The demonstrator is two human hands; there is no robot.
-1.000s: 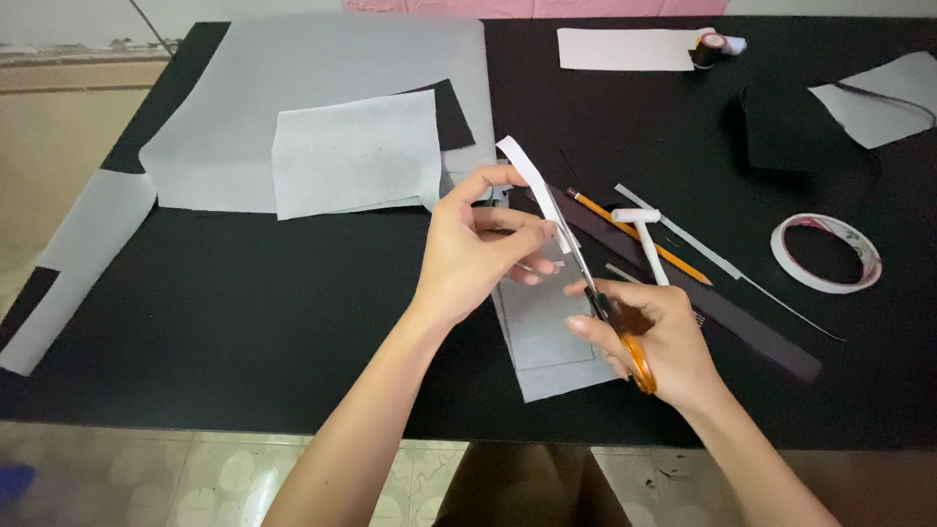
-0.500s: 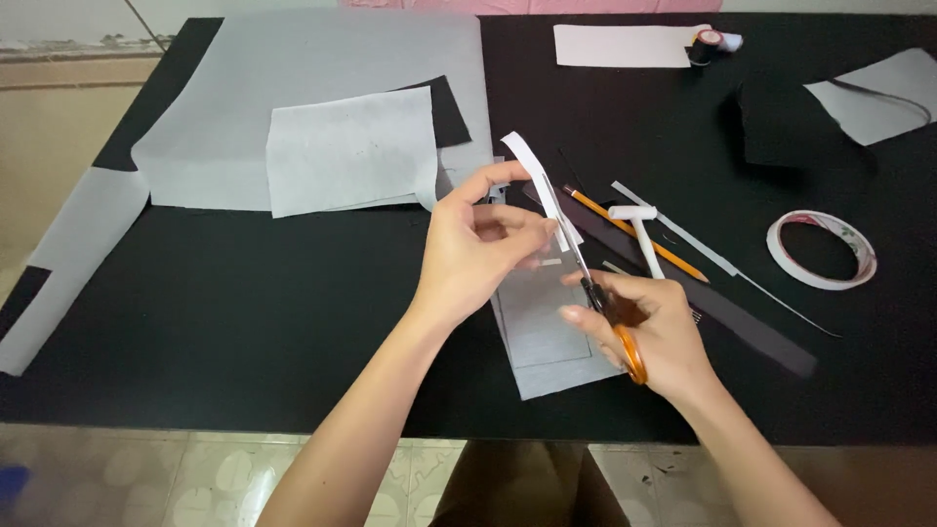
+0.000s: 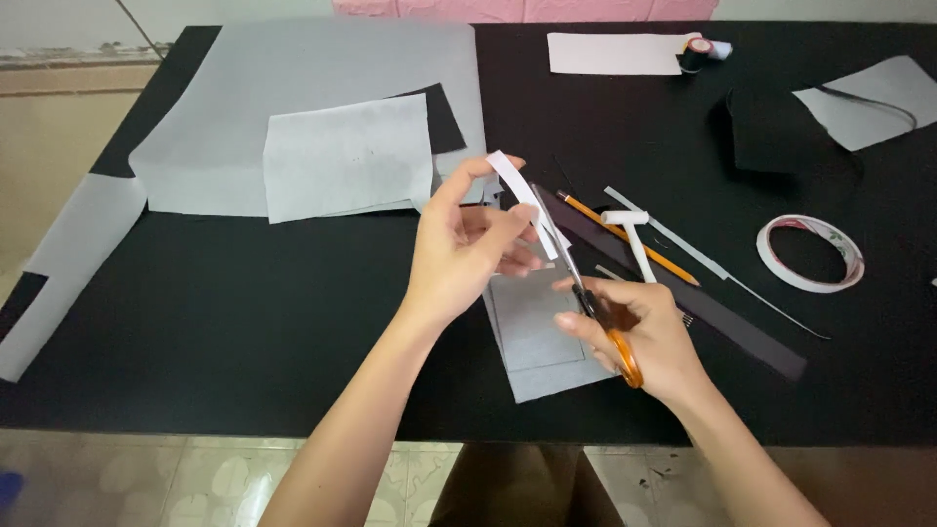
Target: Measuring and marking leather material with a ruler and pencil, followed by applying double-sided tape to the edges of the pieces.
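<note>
My left hand (image 3: 467,249) pinches a narrow white strip (image 3: 522,200) that curls up from the edge of a grey fabric piece (image 3: 542,332) lying on the black table (image 3: 254,322). My right hand (image 3: 639,337) grips orange-handled scissors (image 3: 590,303); their blades point up and away along the strip, between the strip and the grey piece. The grey piece has a drawn rectangular outline on it.
A large grey sheet (image 3: 293,88) with a smaller grey piece (image 3: 346,156) on top lies at the back left. An orange pencil (image 3: 625,234), a white tool (image 3: 634,234), a dark ruler (image 3: 722,327), a tape roll (image 3: 810,254), thread spools (image 3: 703,51) and black fabric (image 3: 781,132) lie to the right.
The scissors have advanced further along the grey piece's edge. My left hand has lifted the freed white strip a little higher and away.
</note>
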